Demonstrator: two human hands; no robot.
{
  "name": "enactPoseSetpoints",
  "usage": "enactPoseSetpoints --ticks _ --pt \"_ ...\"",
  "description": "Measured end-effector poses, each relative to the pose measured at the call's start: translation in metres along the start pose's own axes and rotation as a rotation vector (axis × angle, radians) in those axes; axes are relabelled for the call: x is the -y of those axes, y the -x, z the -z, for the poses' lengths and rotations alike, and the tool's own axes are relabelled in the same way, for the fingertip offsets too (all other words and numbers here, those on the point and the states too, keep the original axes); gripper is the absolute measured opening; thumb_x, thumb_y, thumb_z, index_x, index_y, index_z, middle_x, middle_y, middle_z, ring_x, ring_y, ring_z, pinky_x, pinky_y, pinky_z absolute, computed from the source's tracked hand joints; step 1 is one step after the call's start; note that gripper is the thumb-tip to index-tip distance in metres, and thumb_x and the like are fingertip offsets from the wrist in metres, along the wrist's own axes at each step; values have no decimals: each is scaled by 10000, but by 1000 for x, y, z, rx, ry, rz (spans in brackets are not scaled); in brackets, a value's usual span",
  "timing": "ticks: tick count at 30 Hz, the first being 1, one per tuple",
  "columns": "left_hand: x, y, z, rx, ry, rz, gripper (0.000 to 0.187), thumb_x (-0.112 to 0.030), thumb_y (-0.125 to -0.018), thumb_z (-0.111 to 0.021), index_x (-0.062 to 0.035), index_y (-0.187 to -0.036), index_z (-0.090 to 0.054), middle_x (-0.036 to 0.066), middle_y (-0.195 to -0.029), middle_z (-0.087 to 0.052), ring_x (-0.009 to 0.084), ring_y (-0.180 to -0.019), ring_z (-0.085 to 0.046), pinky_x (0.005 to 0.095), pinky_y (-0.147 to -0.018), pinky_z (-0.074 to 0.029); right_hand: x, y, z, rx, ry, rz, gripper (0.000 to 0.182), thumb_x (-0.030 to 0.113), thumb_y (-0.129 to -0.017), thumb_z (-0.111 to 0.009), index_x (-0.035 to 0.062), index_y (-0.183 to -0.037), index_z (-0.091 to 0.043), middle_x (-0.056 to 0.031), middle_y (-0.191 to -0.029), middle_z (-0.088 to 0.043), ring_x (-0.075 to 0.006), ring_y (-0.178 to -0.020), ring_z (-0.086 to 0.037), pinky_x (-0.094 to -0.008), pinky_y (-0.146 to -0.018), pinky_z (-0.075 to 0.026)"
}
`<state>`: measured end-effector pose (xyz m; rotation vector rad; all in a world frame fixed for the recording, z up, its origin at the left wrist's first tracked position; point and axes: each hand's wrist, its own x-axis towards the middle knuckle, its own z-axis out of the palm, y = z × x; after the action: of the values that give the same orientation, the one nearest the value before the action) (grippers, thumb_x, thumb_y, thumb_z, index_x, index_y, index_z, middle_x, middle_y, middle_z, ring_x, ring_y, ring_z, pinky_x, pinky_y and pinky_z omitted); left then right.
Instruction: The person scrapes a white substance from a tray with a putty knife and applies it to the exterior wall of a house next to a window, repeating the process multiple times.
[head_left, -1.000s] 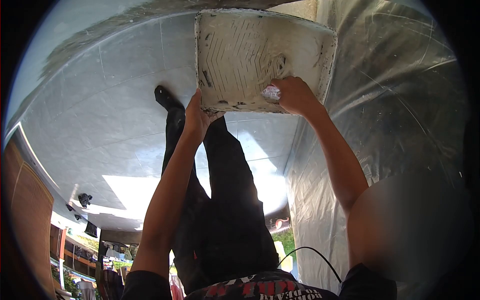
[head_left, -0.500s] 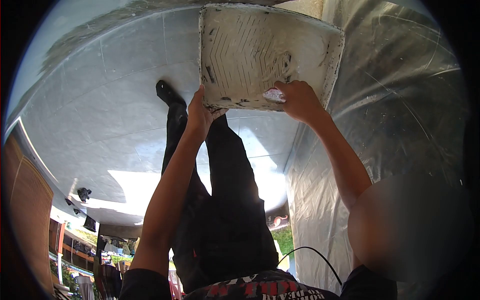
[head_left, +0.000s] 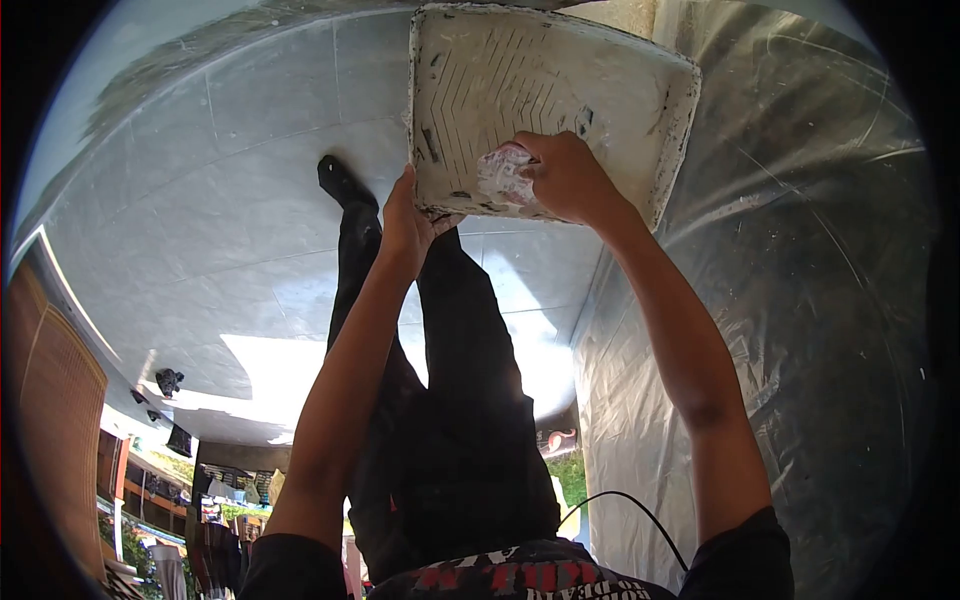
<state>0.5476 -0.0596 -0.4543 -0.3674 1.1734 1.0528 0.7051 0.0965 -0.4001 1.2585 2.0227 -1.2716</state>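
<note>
A paint tray (head_left: 620, 110), off-white with ridged lines and dark chipped patches, is held up at the top of the view. My left hand (head_left: 408, 220) grips its lower left corner, the thumb on the side and the fingers underneath. Inside the tray, my right hand (head_left: 565, 175) is closed on a crumpled, paint-smeared rag (head_left: 506, 175). The rag presses against the tray's surface near its lower edge. Some of my right fingers are hidden behind the hand and the rag.
Grey floor tiles (head_left: 270, 220) spread to the left, with bright sunlit patches. Clear plastic sheeting (head_left: 800, 300) hangs along the right side. A thin black cable (head_left: 640, 508) curves near my right side. Small dark objects (head_left: 169, 382) lie on the floor at left.
My right hand has moved left and slightly up across the tray with the rag, which shows more now. The tray has shifted a little to the right, my left hand still on it.
</note>
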Motion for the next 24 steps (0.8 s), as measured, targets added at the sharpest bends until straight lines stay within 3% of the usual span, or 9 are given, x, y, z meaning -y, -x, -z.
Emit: enactPoseSetpoints --ticks 4,6,9,11,16,18,20,24 --pt "3 -4 8 40 42 -6 623 -442 -1058 -337 42 -1450 -328 273 -1382 -509 374 -1273 -553 514 -1073 -445 19 -19 -1 -14 40 -7 431 42 -781 -667 150 -1198 -687 -182 -942 -710 -347 -962 -689 -442 -855 -546" --pt "2 -5 8 70 37 -13 622 -444 -1059 -330 40 -1451 -329 268 -1383 -511 371 -1270 -556 514 -1072 -445 19 -26 -13 -73 184 123 395 15 -770 -668 114 -1152 -686 -203 -901 -713 -380 -878 -689 -459 -824 -542" --pt "1 -2 8 49 44 45 629 -428 -1063 -295 23 -1501 -273 234 -1462 -439 374 -1324 -492 538 -1087 -417 20 -28 -21 -12 232 161 430 28 -747 -681 134 -1164 -694 -197 -903 -714 -374 -888 -692 -454 -835 -546" --pt "4 -5 11 52 74 25 617 -442 -1058 -318 37 -1446 -346 254 -1377 -525 360 -1250 -571 518 -1068 -442 22 -25 -28 6 253 157 423 35 -739 -691 140 -1149 -701 -190 -903 -716 -368 -888 -694 -453 -831 -546" --pt "-5 0 -1 -17 88 33 664 -486 -1039 -314 44 -1433 -385 252 -1360 -544 362 -1231 -583 531 -1053 -445 16 -21 -42 5 247 169 378 68 -743 -722 146 -1113 -710 -171 -894 -718 -356 -883 -696 -455 -811 -544" --pt "-10 1 -4 -40 68 32 691 -508 -1031 -302 49 -1430 -394 253 -1357 -548 364 -1223 -588 538 -1048 -445 15 -16 -42 44 259 193 385 36 -767 -679 177 -1122 -726 -168 -892 -712 -342 -896 -696 -452 -822 -547" --pt "-14 3 -4 20 62 45 761 -510 -1020 -325 100 -1470 -257 297 -1424 -447 400 -1302 -514 566 -1058 -436 11 -11 -41 44 225 204 376 30 -773 -670 169 -1118 -726 -172 -902 -711 -347 -893 -692 -452 -818 -544" --pt "-13 3 -4 22 71 31 799 -531 -1006 -331 113 -1470 -238 315 -1430 -431 416 -1309 -506 581 -1054 -427 -1 -3 -35 69 163 226 344 18 -786 -659 143 -1100 -722 -177 -919 -710 -351 -896 -686 -451 -806 -537"
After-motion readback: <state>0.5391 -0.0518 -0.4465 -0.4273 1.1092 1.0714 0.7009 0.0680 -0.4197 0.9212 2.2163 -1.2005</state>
